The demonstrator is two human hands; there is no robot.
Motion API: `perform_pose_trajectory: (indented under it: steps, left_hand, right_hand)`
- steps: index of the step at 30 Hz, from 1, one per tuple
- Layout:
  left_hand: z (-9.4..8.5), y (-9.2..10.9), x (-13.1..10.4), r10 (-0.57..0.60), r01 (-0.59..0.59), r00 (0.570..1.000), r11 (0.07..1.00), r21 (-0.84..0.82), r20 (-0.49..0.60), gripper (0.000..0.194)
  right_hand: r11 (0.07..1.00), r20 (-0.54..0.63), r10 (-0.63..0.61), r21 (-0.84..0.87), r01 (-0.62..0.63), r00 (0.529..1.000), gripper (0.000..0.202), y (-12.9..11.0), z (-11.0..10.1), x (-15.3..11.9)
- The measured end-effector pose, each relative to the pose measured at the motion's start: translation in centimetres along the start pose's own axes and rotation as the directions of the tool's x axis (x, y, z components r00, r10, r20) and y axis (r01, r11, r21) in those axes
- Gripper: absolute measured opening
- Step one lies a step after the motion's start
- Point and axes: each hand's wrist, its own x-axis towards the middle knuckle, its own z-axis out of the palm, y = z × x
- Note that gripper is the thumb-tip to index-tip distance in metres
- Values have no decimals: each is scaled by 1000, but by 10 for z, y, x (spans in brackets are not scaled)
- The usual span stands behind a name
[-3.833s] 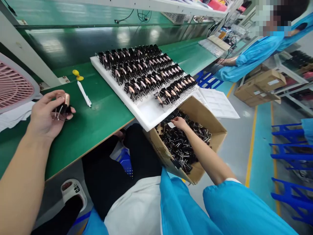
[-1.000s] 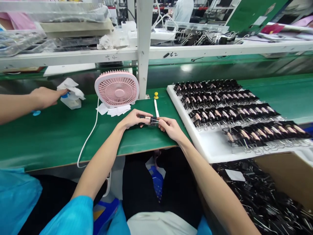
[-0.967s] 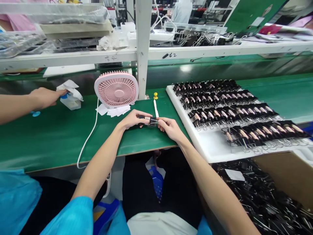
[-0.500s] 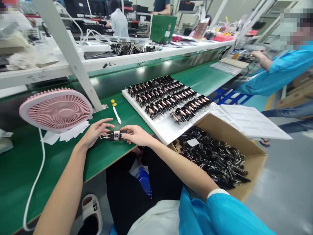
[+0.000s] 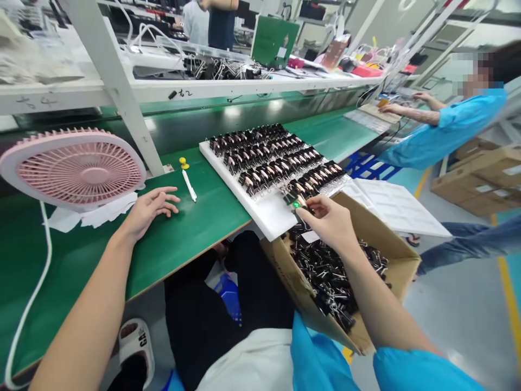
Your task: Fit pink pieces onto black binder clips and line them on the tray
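Note:
My right hand (image 5: 325,218) pinches a small clipped part (image 5: 297,205) with a green spot on it, over the near right part of a white foam tray (image 5: 268,218). Rows of black binder clips (image 5: 266,176) holding small pinkish parts stand on that tray. My left hand (image 5: 152,210) rests on the green table (image 5: 211,201) with its fingers apart and nothing in it. A white pen (image 5: 189,185) and a yellow pushpin-shaped object (image 5: 184,163) lie just beyond it. Below my right forearm, a cardboard box (image 5: 391,247) holds many loose black binder clips (image 5: 325,277).
A pink fan (image 5: 91,175) stands on white paper (image 5: 108,210) at the left. White foam sheets (image 5: 401,206) lie beyond the box. A white shelf (image 5: 244,87) crosses behind the table. At the right, a person in blue (image 5: 459,122) works at the same bench.
My right hand has moved right from the table to the tray with the clipped part. My left hand has let go of that part and moved slightly left. The view has shifted a little.

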Motion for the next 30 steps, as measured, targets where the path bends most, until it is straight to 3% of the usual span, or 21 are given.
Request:
perform_pose_trajectory:
  steps: [5, 9, 14, 16, 18, 21, 24, 26, 30]
  left_hand:
    - [-2, -1, -1, 2, -1, 1000, 1000, 25, -12, 60]
    - [-3, -2, 0, -2, 2, 1000, 1000, 14, -7, 58]
    - [-4, -2, 1, -10, 10, 1000, 1000, -3, -2, 57]
    - [-4, -1, 1, -11, 11, 1000, 1000, 1, -1, 57]
    - [-4, 1, 1, -9, 9, 1000, 1000, 4, 0, 57]
    - [-4, 2, 2, -12, 12, 1000, 1000, 4, 4, 58]
    - [-4, 1, 2, -12, 12, 1000, 1000, -5, 7, 58]
    - [-5, 0, 2, -8, 9, 1000, 1000, -10, 9, 57]
    - [-6, -2, 3, -12, 12, 1000, 1000, -11, 13, 55]
  right_hand:
    - [994, 158, -79, -56, 89, 984, 27, 5, 15, -3]
    - [995, 240, -79, -38, 91, 967, 34, 4, 19, 5]
    - [987, 116, -81, -130, 96, 990, 31, 5, 11, 39]
    - [952, 124, -90, -282, 122, 988, 23, 6, 13, 55]
    - [885, 202, -74, -437, 157, 977, 19, 6, 19, 69]
    - [761, 312, -3, -616, 205, 950, 26, 5, 32, 81]
    - [660, 346, 55, -717, 226, 937, 28, 3, 42, 86]
    - [648, 351, 70, -727, 225, 934, 25, 2, 43, 88]
    - [717, 372, 48, -659, 227, 927, 13, 4, 33, 95]
